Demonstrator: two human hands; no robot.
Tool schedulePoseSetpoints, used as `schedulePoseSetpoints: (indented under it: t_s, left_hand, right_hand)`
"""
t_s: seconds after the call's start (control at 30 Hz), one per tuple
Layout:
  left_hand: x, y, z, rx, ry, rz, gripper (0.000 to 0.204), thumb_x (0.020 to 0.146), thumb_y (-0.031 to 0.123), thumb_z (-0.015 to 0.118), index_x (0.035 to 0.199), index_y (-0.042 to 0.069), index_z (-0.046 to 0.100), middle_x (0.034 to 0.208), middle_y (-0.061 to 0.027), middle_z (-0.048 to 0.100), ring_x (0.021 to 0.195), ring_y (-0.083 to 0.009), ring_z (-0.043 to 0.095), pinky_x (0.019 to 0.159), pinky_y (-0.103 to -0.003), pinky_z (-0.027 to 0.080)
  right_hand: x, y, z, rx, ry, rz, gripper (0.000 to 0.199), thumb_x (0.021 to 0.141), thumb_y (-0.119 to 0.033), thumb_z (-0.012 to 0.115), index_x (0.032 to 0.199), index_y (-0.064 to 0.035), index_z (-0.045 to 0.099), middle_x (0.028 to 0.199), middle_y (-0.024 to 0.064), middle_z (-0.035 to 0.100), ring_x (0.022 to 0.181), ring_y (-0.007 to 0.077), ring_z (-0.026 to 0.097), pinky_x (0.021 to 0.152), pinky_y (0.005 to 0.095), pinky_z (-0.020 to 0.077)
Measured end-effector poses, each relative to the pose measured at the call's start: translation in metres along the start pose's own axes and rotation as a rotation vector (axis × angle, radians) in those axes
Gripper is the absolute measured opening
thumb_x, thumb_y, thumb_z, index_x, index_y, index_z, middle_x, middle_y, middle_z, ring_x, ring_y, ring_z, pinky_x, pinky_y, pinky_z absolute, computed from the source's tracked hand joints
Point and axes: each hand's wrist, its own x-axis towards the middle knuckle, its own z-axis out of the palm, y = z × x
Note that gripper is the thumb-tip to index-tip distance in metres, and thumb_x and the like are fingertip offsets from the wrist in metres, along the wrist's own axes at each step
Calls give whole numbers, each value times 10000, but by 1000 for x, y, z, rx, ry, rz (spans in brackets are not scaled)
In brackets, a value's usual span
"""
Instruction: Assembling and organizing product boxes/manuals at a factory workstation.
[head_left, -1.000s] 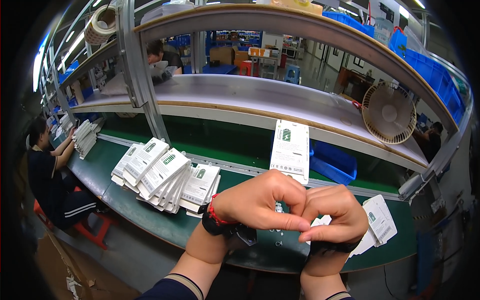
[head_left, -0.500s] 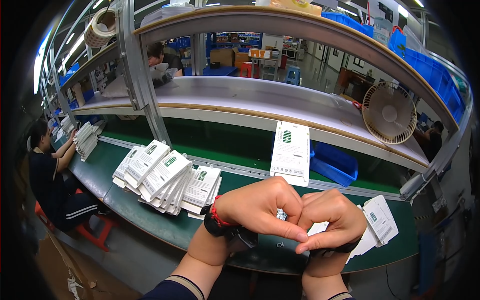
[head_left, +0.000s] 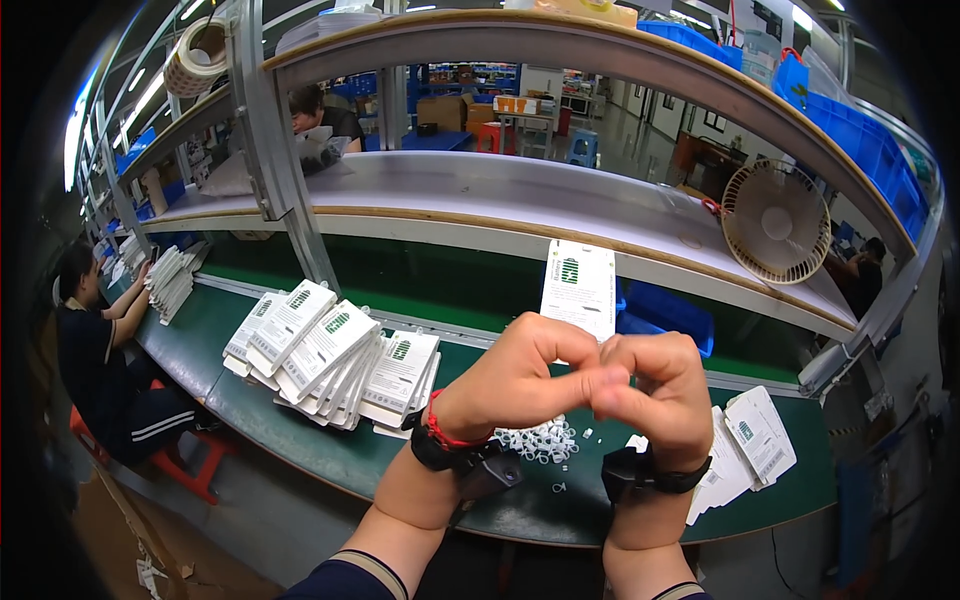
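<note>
Holding a white card package [head_left: 579, 288] upright above the green belt [head_left: 330, 455], left hand [head_left: 520, 378] and right hand [head_left: 660, 390] curled narrow, fingertips pinched together at its lower edge. Below the wrists, a heap of small white rings [head_left: 538, 440]. Left of that, a fanned stack of white packages [head_left: 330, 362]; right, a few more packages [head_left: 748, 448]. Farther left, a seated person [head_left: 100, 350].

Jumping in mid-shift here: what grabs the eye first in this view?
The two hands, left hand and right hand, pressed together at centre, holding up a white packet above the green belt. To their left lies a fanned stack of white packets; a heap of small white parts sits just beneath the hands.
</note>
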Motion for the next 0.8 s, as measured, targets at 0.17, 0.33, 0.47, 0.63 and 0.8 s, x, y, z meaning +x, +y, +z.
schedulePoseSetpoints:
  t_s: [0.17, 0.33, 0.47, 0.63, 0.8]
  left_hand:
    - [6, -12, 11, 79, 333, 25, 327, 884, 159, 541, 608, 0, 616, 550, -71, 587, 517, -94, 521, 489, -255, 405]
    - [5, -10, 7, 320, 338, 93, 251, 876, 126, 533, 693, -26, 612, 586, -98, 576, 531, -136, 527, 504, -278, 408]
    - [4, -12, 4, 430, 279, 136, 197, 873, 99, 521, 759, -39, 605, 656, -107, 579, 593, -175, 541, 550, -289, 421]
    - [7, -15, 4, 489, 236, 222, 169, 868, 97, 512, 764, -12, 587, 716, -108, 586, 653, -217, 564, 597, -307, 437]
    - [8, -17, 6, 499, 246, 244, 167, 866, 112, 512, 764, -4, 577, 712, -110, 586, 659, -245, 563, 610, -320, 438]
  right_hand:
    - [11, 10, 13, -147, 194, -12, 259, 853, -168, 634, 678, 18, 585, 580, 42, 578, 563, 68, 521, 515, 220, 408]
    - [11, 12, 14, -187, 224, -21, 244, 850, -175, 638, 706, 21, 607, 579, 43, 582, 559, 69, 521, 514, 227, 413]
    - [9, 4, 9, -263, 168, 25, 212, 839, -139, 633, 699, 20, 623, 568, 35, 583, 549, 61, 518, 505, 224, 410]
    - [5, 0, 6, -221, 135, 52, 216, 833, -132, 634, 680, 20, 626, 559, 29, 580, 536, 53, 513, 492, 214, 401]
    - [5, 1, 6, -182, 140, 50, 221, 835, -136, 634, 678, 19, 625, 555, 29, 578, 534, 53, 517, 486, 210, 396]
